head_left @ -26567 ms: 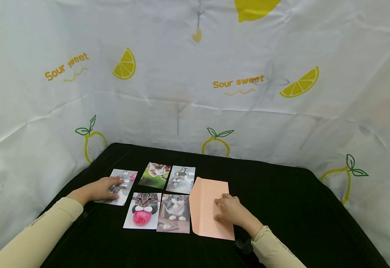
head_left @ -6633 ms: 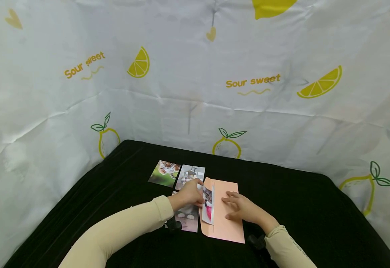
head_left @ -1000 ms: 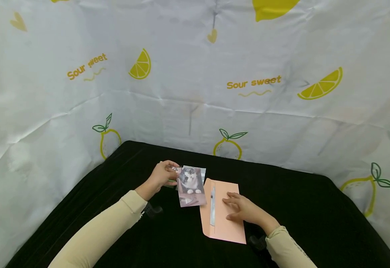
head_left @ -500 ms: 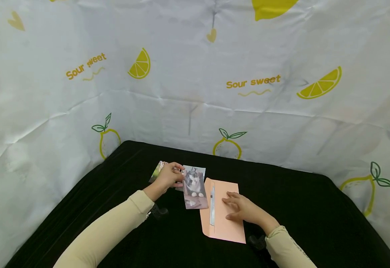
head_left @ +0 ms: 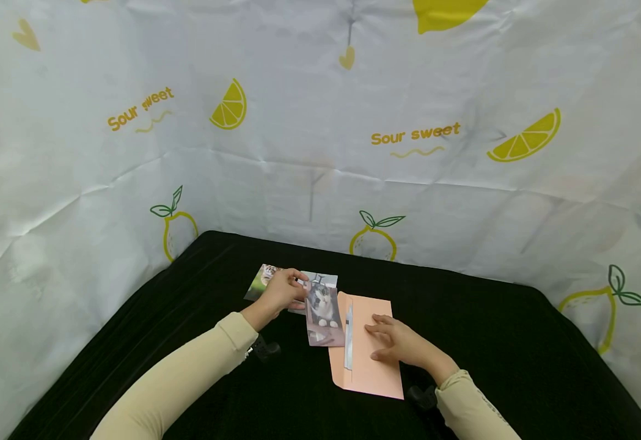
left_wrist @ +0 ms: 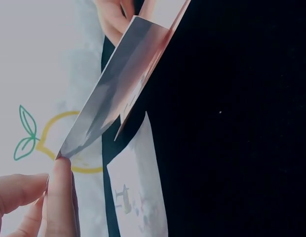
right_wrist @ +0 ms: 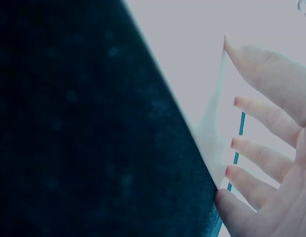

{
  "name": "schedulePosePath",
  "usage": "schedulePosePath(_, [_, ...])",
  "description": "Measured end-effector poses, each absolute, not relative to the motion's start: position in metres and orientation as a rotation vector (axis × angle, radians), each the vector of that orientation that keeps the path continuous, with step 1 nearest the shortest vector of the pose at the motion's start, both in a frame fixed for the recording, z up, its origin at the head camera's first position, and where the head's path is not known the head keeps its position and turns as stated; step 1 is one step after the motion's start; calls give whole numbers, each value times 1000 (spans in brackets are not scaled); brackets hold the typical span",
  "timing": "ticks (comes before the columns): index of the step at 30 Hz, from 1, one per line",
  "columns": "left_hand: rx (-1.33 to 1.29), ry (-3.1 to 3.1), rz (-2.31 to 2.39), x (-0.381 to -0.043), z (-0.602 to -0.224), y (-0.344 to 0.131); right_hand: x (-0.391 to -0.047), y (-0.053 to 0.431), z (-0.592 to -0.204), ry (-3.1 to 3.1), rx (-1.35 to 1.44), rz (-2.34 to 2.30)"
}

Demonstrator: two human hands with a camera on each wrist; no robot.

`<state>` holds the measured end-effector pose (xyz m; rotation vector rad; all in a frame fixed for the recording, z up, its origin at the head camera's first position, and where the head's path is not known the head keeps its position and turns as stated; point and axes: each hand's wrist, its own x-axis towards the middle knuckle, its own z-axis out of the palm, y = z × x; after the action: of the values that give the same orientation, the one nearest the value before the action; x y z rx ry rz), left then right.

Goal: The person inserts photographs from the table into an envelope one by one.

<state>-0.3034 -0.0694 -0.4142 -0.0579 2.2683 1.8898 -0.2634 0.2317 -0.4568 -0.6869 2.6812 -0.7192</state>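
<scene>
My left hand pinches the left edge of a photo card showing a grey-and-white cat. The card slants over the table, its lower right corner overlapping the open flap side of a peach envelope. In the left wrist view, thumb and finger grip one corner of the bent card, whose far end points at the envelope. Out of the envelope's slot peeks a strip of the inserted photo cards. My right hand rests on the envelope with fingers spread, also seen palm-side in the right wrist view.
Behind the left hand lies a tiger photo, partly covered. Another photo, with a pale cat, lies behind the held card. Black cloth covers the table, and a white lemon-print curtain encloses its back and sides.
Earlier the photos lay spread out; some now sit in the envelope, whose flap side is open. Over the last second the left hand carries the cat card rightward and nearer the slot. The right hand stays.
</scene>
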Motion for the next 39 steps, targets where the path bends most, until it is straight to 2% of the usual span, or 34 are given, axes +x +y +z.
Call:
schedulePosePath(24, [-1, 2178, 1850, -305, -439, -50, -265, 231, -458, 2680, -656, -716])
schedulePosePath(39, [75, 2281, 1725, -304, -438, -32, -264, 230, -457, 2660, -631, -745])
